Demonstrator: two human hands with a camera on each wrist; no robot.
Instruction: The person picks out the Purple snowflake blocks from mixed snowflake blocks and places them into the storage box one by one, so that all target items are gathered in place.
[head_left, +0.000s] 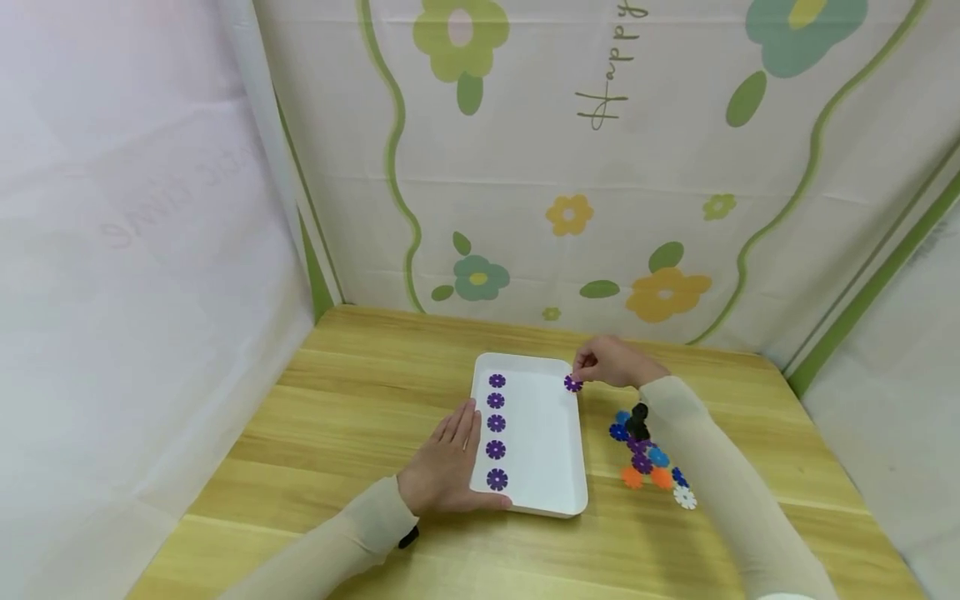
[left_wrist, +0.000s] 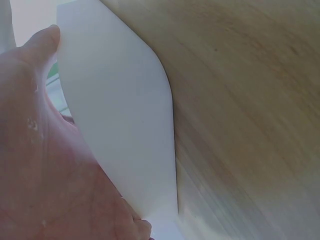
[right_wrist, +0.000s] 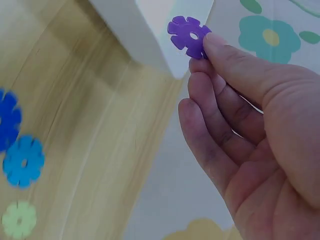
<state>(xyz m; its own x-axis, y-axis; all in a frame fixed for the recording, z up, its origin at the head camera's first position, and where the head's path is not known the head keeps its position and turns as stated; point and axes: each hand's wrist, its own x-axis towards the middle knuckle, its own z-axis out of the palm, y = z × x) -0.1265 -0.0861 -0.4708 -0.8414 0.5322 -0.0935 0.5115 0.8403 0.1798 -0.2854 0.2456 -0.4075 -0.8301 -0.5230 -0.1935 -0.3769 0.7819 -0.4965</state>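
Observation:
A white rectangular tray [head_left: 537, 442] lies on the wooden table. Down its left side runs a column of several purple snowflake discs [head_left: 496, 423]. My left hand [head_left: 442, 467] rests against the tray's near left corner, fingers straight along the left rim and thumb along the front edge. In the left wrist view, the palm lies close to the tray's outer wall [left_wrist: 120, 105]. Between thumb and index finger, my right hand [head_left: 611, 362] pinches another purple snowflake disc [right_wrist: 189, 36] at the tray's far right corner. The right wrist view shows that disc above the rim, its other fingers curled below.
Right of the tray lies a loose pile of snowflake discs, with black [head_left: 637, 423], dark blue [head_left: 618, 432], light blue [head_left: 657, 457], orange [head_left: 632, 477] and white [head_left: 685, 497] ones. A printed fabric curtain [head_left: 510, 167] stands behind the table.

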